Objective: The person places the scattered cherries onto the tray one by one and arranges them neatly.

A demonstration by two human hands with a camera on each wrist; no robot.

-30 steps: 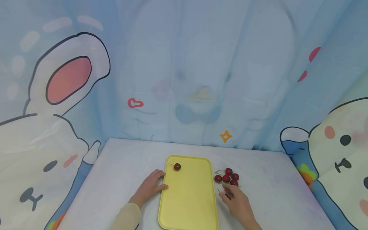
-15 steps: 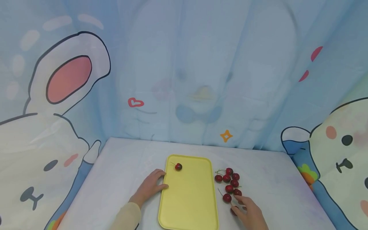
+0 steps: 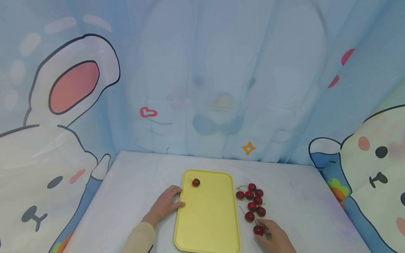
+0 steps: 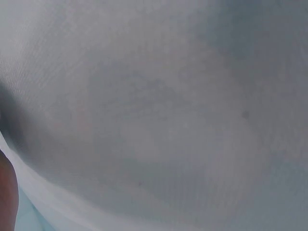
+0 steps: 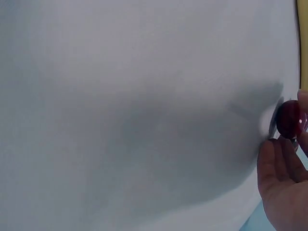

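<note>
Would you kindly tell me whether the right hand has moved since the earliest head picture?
Yes: in the head view, judged against the yellow tray, the right hand has moved toward the tray's near end and a little farther right.

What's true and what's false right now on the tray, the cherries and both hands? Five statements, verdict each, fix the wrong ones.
1. One cherry lies on the yellow tray. True.
2. The left hand grips a cherry. False: it touches the tray's left edge.
3. The right hand has its thumb and fingers at the off-tray cherry nearest the person. True.
4. The off-tray cherries all lie to the left of the tray. False: they lie to its right.
5. The cherry on the tray shows a stem in the head view. True.
</note>
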